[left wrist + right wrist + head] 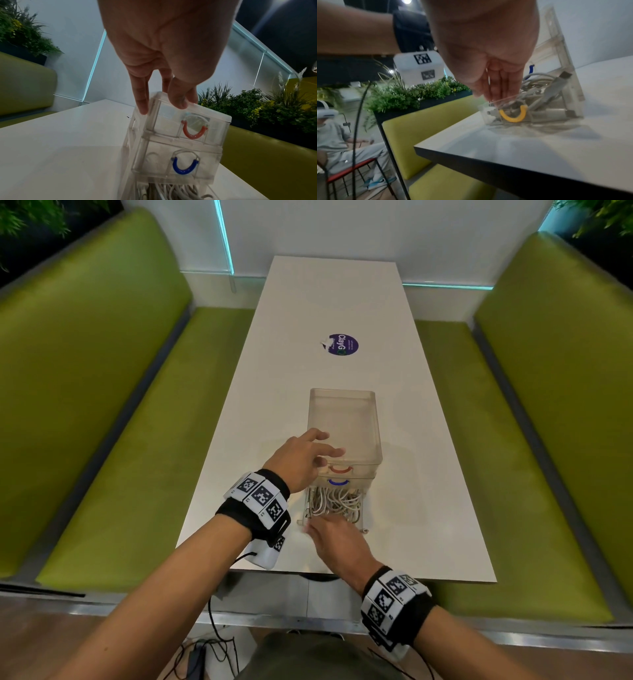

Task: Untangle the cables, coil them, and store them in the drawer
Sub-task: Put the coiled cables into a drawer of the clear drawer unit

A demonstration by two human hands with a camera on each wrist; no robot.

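Observation:
A clear plastic drawer unit [344, 419] stands on the white table [274, 371]. My left hand [325, 448] rests on the unit's top front edge with its fingers straight; the fingertips [143, 109] touch the top left corner above the red-handled drawer [193, 132] and the blue-handled drawer [185, 167]. The bottom drawer [547, 115], with a yellow handle [513, 115], is pulled out and holds coiled white cables [337, 501] [537, 86]. My right hand [320, 525] [494, 94] touches that drawer's front wall with straight fingers.
A purple round sticker [342, 344] lies farther back on the table. Green benches [120, 440] [513, 457] flank the table on both sides. The table's near edge [342, 575] is just behind my right hand. A seated person [337, 135] and planters [411, 94] are off to the side.

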